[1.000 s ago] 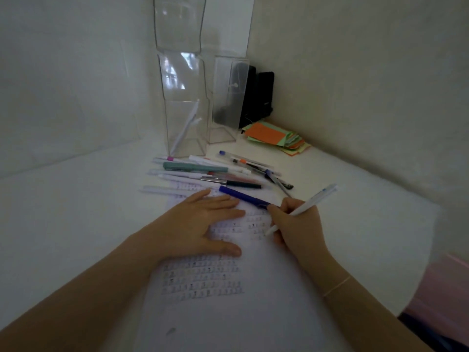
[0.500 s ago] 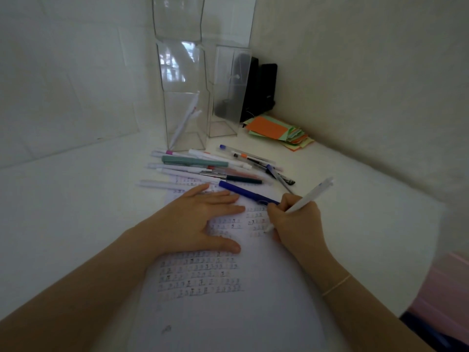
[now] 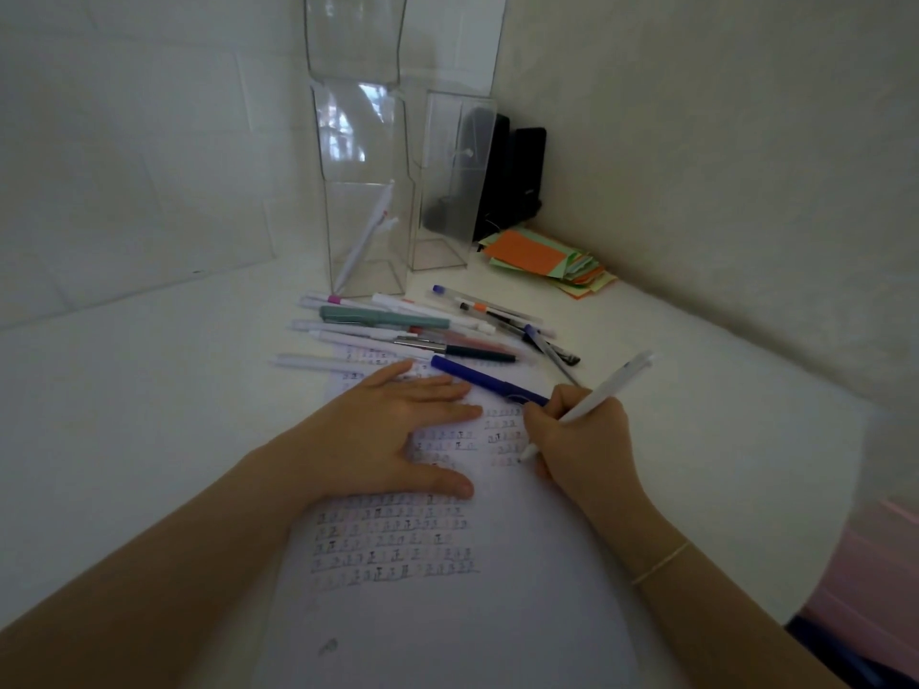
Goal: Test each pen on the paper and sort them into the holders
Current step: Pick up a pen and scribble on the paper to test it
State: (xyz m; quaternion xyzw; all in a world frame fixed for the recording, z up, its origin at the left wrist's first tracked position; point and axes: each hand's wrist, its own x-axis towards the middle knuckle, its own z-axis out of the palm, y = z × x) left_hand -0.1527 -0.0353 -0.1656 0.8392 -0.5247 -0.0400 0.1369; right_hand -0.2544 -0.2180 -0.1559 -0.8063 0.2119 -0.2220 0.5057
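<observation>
The white pen (image 3: 592,407) now has its tip down on the paper (image 3: 447,629), lower than a second ago, pinched in the right hand (image 3: 582,440): the test stroke looks underway. The left hand (image 3: 393,430) stays flat, pinning the sheet. The clear holder (image 3: 365,191) behind holds one pen.

White desk (image 3: 149,390), white paper (image 3: 447,629) lined with rows of small, faint marks, possibly pinkish. A dark blue pen (image 3: 490,381), a teal pen (image 3: 383,318), clear holders (image 3: 365,191), orange-and-green notes (image 3: 547,258) at centre right.
</observation>
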